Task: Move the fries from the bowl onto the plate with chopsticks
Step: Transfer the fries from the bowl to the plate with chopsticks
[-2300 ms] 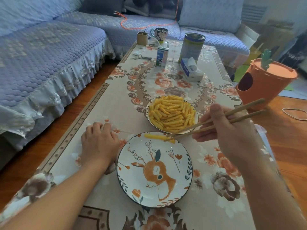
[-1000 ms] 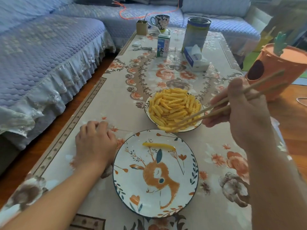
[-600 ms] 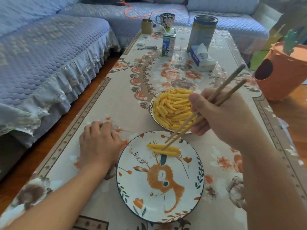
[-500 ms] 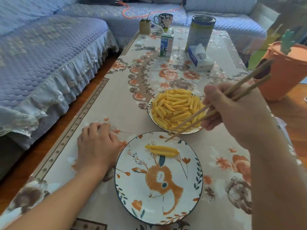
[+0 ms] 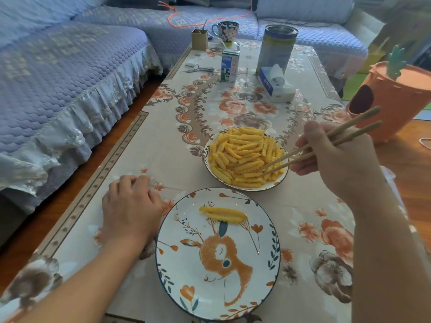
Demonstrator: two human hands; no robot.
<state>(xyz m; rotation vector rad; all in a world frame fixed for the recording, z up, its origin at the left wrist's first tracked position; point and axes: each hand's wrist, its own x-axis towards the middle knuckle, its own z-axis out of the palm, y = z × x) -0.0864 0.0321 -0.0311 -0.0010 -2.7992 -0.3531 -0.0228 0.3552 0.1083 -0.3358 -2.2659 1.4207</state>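
Crinkle-cut yellow fries [image 5: 242,157] heaped in bowl [image 5: 207,164]; apparently two on plate [image 5: 268,271] nearby. Chopsticks [image 5: 300,152] gripped by right hand [image 5: 335,159], tips among heap. Left hand [image 5: 130,208] loosely curled on floral tabletop [image 5: 163,136], holding nothing. Blue sofa [image 5: 58,66] alongside.
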